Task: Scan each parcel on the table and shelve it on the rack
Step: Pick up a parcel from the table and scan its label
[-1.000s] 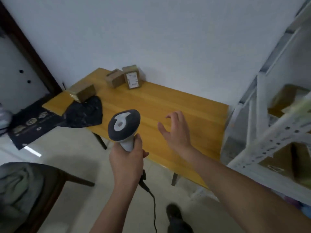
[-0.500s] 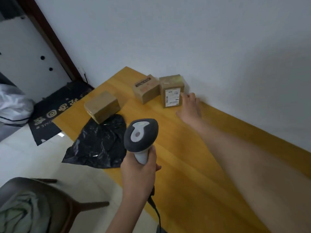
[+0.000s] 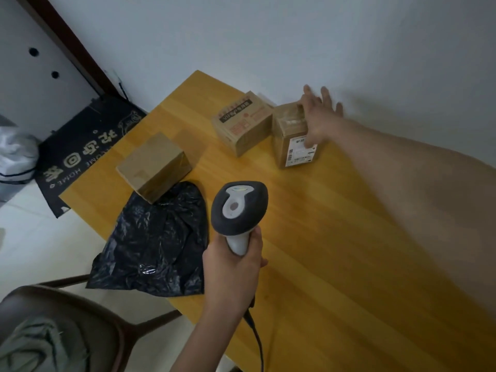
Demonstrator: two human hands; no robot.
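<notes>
Parcels of brown cardboard sit toward the far end of the yellow wooden table (image 3: 335,237), three of them. Over the nearest-to-wall one, an upright taped cardboard box with a white shipping label (image 3: 294,140), the right hand (image 3: 318,116) is spread, its fingers (image 3: 326,93) straight and splayed past the box's top toward the white wall (image 3: 268,36), the thumb down across the labelled front face; whether the hand actually presses on the box or only hovers against it cannot be told, as it is blurred. Just beside that box, on its left, lies a flat printed cardboard carton with dark and red markings (image 3: 243,122), the two touching or nearly so. Well apart, nearer the table's left edge, lies a plain brown taped box (image 3: 154,166), its near corner resting against a crumpled black plastic bag (image 3: 155,242) that hangs partly over the table edge.

The left hand (image 3: 232,275) has its fingers wrapped tightly round the pale grip of a dark grey and white handheld barcode scanner (image 3: 239,208), held upright above the table, its black cable (image 3: 256,336) trailing down below the wrist.

A dark doormat with pale lettering (image 3: 80,149) lies on the floor at left, and a brown chair (image 3: 102,326) stands at the lower left.
</notes>
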